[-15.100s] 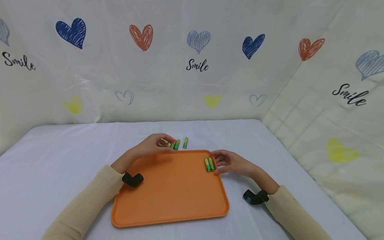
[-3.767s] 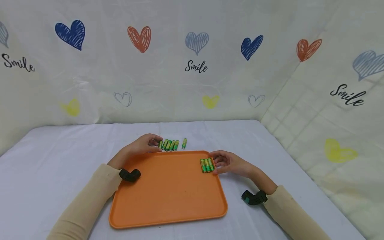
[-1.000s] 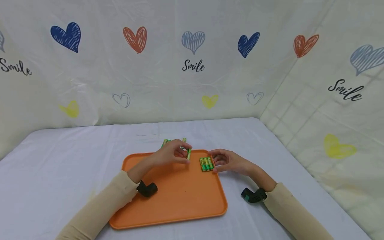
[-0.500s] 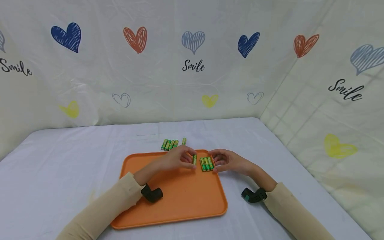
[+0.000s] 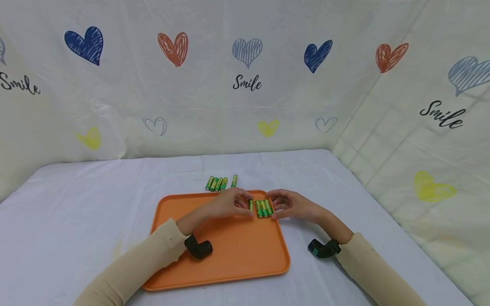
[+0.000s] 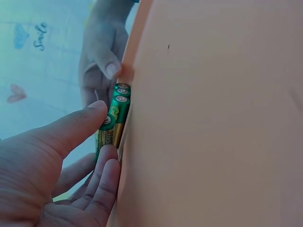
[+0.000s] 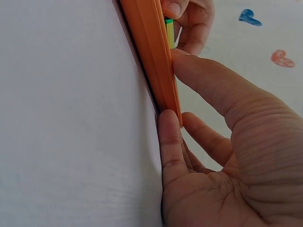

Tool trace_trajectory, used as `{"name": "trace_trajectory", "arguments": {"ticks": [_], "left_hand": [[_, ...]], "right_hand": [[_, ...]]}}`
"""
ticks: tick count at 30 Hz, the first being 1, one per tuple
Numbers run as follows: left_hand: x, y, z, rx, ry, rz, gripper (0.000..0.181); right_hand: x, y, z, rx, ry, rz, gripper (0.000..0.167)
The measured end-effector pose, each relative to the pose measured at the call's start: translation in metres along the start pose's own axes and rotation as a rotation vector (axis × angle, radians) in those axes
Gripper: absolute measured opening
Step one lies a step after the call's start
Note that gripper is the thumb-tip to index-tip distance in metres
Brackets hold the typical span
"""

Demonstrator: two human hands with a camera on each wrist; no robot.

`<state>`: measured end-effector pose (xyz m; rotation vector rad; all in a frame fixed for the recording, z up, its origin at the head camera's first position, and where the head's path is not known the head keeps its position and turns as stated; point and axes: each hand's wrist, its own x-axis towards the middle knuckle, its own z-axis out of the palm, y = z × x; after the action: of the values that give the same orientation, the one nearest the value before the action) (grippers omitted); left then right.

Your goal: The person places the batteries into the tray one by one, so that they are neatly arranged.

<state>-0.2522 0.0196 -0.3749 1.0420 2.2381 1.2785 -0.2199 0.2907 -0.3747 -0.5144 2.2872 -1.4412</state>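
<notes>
1. Shifting right, left hand (image 5: 234, 204) has brought its pinched battery (image 5: 250, 205) just beside the row of batteries (image 5: 264, 208) on the tray (image 5: 245, 255).
2. Right hand (image 5: 292, 205) grips tray edge.
3. Gap looks nearly closed; battery not yet released.

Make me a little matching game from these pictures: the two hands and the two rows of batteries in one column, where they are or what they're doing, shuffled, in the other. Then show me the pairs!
Column one
1. Left hand
2. Row of three batteries
3. Right hand
4. Row of four batteries

Column two
A. Touching the rim of the orange tray
B. On the white cloth, beyond the tray
C. Lying inside the tray, near its right rim
D. Pinching a single battery

Pairs: 1-D, 2-C, 3-A, 4-B
</notes>
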Motion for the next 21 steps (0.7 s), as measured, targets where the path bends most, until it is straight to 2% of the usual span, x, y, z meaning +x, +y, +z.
{"name": "trace_trajectory", "arguments": {"ticks": [8,13,17,21], "left_hand": [[0.0029,-0.0013,0.0047,-0.02,0.01,0.0,0.046],[0.0037,-0.0016,0.0069,-0.036,0.027,-0.026,0.045],[0.0046,-0.0023,0.0078,-0.072,0.019,-0.045,0.044],[0.0053,-0.0035,0.0085,-0.077,0.011,-0.035,0.044]], "right_hand": [[-0.0008,-0.0026,0.0012,-0.013,0.001,0.015,0.068],[-0.0006,-0.0029,0.0005,-0.021,-0.001,0.005,0.068],[-0.0002,-0.0026,0.0004,-0.014,-0.006,-0.004,0.067],[0.0,-0.0011,0.0005,-0.004,-0.007,0.001,0.067]]}}
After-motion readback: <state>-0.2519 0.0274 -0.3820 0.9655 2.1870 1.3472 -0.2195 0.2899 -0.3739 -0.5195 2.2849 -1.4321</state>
